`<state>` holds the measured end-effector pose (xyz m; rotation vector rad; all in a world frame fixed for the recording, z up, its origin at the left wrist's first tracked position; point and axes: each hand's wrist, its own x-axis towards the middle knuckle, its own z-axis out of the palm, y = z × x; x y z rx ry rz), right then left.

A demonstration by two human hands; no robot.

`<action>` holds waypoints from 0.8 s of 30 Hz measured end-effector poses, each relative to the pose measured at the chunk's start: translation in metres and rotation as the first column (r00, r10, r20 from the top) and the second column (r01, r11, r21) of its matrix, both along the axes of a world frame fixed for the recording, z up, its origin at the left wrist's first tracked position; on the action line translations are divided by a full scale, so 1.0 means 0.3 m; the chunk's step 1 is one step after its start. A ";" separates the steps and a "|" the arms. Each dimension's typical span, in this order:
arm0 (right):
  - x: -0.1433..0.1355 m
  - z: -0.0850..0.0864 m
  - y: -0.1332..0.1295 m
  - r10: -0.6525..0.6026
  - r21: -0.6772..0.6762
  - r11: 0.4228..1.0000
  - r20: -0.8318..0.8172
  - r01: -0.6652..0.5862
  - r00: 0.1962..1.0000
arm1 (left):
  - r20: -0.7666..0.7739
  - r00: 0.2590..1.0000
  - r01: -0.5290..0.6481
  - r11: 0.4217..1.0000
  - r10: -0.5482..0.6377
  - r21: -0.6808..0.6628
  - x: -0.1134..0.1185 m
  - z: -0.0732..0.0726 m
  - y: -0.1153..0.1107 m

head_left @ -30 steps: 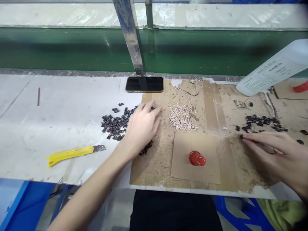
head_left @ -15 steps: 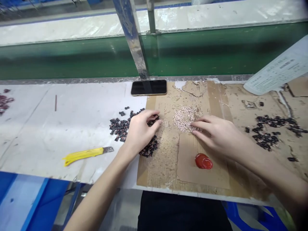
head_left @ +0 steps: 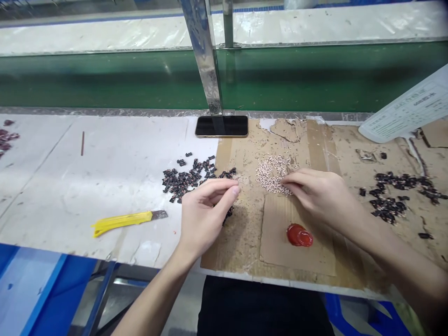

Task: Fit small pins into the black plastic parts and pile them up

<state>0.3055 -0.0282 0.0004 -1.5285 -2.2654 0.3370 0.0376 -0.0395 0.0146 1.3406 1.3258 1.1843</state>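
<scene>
The left hand (head_left: 205, 210) is now lifted at the near edge of the left dark pieces (head_left: 178, 184), its thumb and forefinger pressed together; whether anything tiny sits between them I cannot tell. The right hand (head_left: 324, 191) has come in to the rim of the pale grains (head_left: 271, 173), thumb and fingertips close together, though the view is too coarse to show what they pinch, if anything. Both hands thus face each other — one beside the dark heap, one touching the pale scatter.

Taking the glossy red blob (head_left: 300, 234) as the clock's centre, the grains lie at eleven o'clock, slim and matt, in a loose ring. The left dark pieces sit at ten, chunky and black with reddish flecks; the right dark pieces (head_left: 388, 178) spread at two, shinier and more ragged. The blob, perhaps wet paste, rests on a smooth cardboard square (head_left: 280, 254) over scuffed, taped cardboard (head_left: 238, 254). At nine lies a yellow plastic knife (head_left: 122, 223) — its metal blade exposed, pointing toward the dark pieces.
</scene>
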 end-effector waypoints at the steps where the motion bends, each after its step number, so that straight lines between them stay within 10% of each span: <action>1: 0.001 0.003 -0.001 -0.012 0.002 1.000 -0.029 0.012 1.000 | 0.018 1.000 -0.014 1.000 0.014 -0.018 0.007 0.006 -0.012; 7: 0.022 0.020 -0.028 -0.201 -0.030 0.979 -0.292 0.201 0.935 | 0.190 0.982 0.051 0.988 -0.023 -0.145 0.078 0.041 -0.083; 15: 0.027 0.039 -0.125 -0.484 -0.495 0.865 -0.784 0.080 0.389 | 0.104 0.963 0.251 0.968 -0.249 -0.002 0.219 0.063 -0.109; 24: -0.002 0.053 -0.113 -0.471 -0.475 0.872 -0.749 0.118 0.466 | -0.111 0.947 0.313 0.943 -0.301 0.114 0.258 0.026 -0.060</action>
